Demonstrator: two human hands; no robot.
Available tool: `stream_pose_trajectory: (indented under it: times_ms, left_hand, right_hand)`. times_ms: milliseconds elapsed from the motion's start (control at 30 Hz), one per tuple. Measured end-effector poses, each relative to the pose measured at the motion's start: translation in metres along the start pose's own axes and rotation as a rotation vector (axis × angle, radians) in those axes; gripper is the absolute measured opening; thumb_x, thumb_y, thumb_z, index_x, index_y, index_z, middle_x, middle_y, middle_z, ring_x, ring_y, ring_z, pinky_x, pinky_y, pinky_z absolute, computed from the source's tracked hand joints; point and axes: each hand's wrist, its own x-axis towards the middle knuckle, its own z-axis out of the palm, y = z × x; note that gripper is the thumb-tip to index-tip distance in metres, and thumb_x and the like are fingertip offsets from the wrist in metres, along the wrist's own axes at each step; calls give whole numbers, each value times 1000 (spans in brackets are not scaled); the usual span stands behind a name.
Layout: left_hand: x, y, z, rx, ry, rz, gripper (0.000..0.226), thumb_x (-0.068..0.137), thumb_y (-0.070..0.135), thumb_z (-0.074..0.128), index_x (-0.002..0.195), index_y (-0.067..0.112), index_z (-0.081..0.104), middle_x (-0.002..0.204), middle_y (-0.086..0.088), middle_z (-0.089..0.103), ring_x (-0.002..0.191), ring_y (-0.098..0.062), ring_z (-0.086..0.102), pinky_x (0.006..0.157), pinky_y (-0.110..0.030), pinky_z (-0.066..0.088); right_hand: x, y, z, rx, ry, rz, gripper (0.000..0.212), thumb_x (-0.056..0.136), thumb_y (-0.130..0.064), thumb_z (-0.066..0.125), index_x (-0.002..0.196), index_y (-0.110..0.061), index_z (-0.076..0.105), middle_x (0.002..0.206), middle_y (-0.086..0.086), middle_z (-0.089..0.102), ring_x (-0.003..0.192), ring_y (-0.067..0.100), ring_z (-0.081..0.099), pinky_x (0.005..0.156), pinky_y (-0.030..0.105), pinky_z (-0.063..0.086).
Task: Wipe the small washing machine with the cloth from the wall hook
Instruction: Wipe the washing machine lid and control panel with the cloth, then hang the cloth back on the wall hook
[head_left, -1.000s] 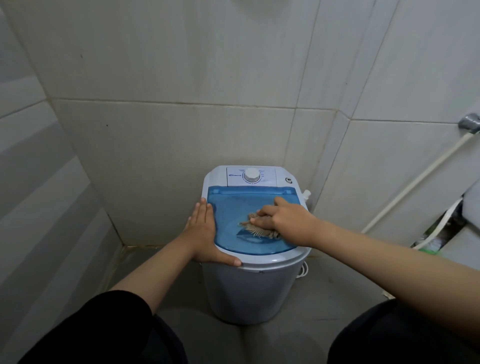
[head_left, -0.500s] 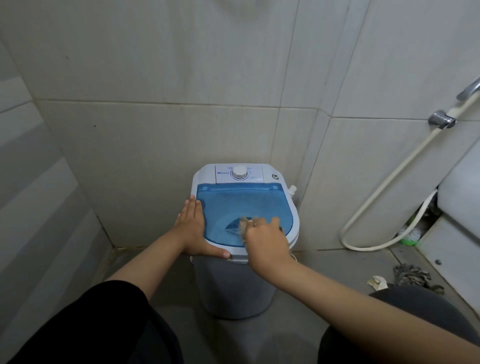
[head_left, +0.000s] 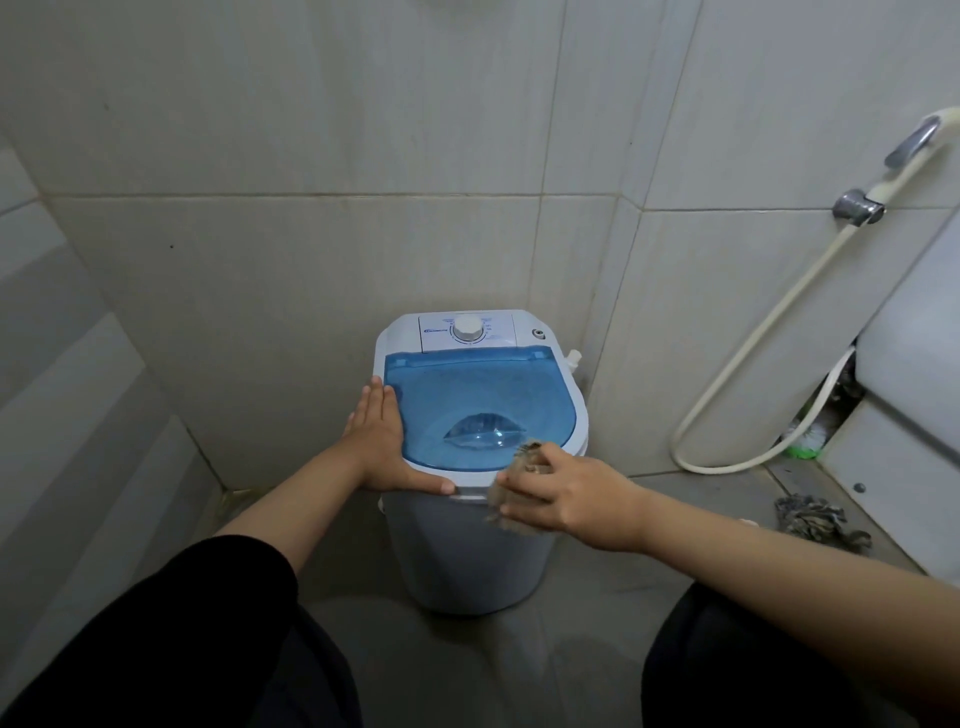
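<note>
1. Blue see-through plastic forms the lid (head_left: 478, 400) of the small washing machine (head_left: 467, 551), which stands on the floor (head_left: 519, 670) in a corner of the tiled wall (head_left: 311, 260).
2. Behind the lid sits a white control panel with a round dial (head_left: 468, 328).
3. The left hand (head_left: 376, 441) lies flat on the left rim of the machine, fingers stretched out and released, with the thumb running along the front edge.
4. The right hand (head_left: 563, 493) is at the front right edge of the machine, its fingers closed around a frayed brownish cloth (head_left: 511, 506).
5. The cloth is pressed against the front rim and the top of the white body, just below the lid; part of it sticks up above the hand at the lid's near right corner.
6. A pale hose (head_left: 769, 332) hangs down the right wall from a metal holder (head_left: 857, 207) and loops near the floor.
7. A grey rag (head_left: 815, 519) lies on the floor to the right, well apart from the machine.
8. Dark clothing covers the person's knees at the bottom of the view.
</note>
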Motion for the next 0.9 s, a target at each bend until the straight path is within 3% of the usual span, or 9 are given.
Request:
stream_pose_trajectory:
  times_ms: [133,233,300,400,500,600,700,800,900]
  left_hand:
    - [1,-1,-1,5,-28,-11,167,28,92,56,143,4,-26,152,-13,-34,141,-27,-29,118,-44,-6]
    - [8,1,-7,75,-100,-45,158,42,84,65,143,2,-26,152,-15,-34,141,-29,-28,117,-43,-6]
    - [15,8,-19,121,-162,-92,156,44,84,64,144,0,-23,153,-18,-29,143,-31,-24,118,-44,-2]
    - [26,19,-34,57,-133,-100,150,46,86,60,147,-1,-9,156,-21,-15,146,-33,-11,119,-43,6]
    - [43,29,-42,-264,95,7,118,57,74,67,142,4,23,146,-9,29,136,-25,29,112,-39,30]
    - [70,40,-47,-777,207,5,69,72,48,73,126,11,52,121,3,58,112,-13,57,98,-33,46]
    - [98,44,-54,-1102,237,-23,28,82,17,71,107,9,62,96,-5,69,91,-18,65,80,-31,54]
    - [122,45,-70,-1294,239,-62,19,81,8,70,96,11,60,94,-9,69,86,-22,66,76,-34,57]
    - [132,49,-100,-1325,253,-128,29,80,14,72,104,3,59,98,-13,69,88,-23,68,72,-34,59]
  right_hand:
    - [-12,36,-18,119,-283,59,34,87,-17,47,101,-34,73,103,-4,71,85,28,62,51,26,53]
    - [0,65,-32,419,-386,340,50,72,0,53,107,-30,73,108,-6,69,99,22,59,69,29,52]
    - [17,83,-38,671,-357,544,45,74,2,54,107,-22,74,101,-6,71,95,16,63,78,27,52]
    - [52,96,-36,929,-219,765,40,78,7,52,106,-12,73,92,3,70,86,12,59,74,21,46]
    - [84,104,-18,1204,-36,938,32,79,9,48,96,-7,70,87,18,69,75,14,57,63,26,46]
    - [110,115,0,1464,51,1031,26,83,5,54,83,-18,65,69,4,59,56,7,55,45,17,45]
    - [129,134,21,1626,55,1073,27,85,4,57,80,-22,65,70,-1,61,64,10,58,49,20,51]
    - [142,158,30,1792,71,1103,19,87,-2,61,91,-19,67,86,6,67,84,21,64,77,39,57]
    - [152,179,16,1622,52,1117,15,90,-12,63,103,-8,69,88,9,70,80,18,66,68,24,57]
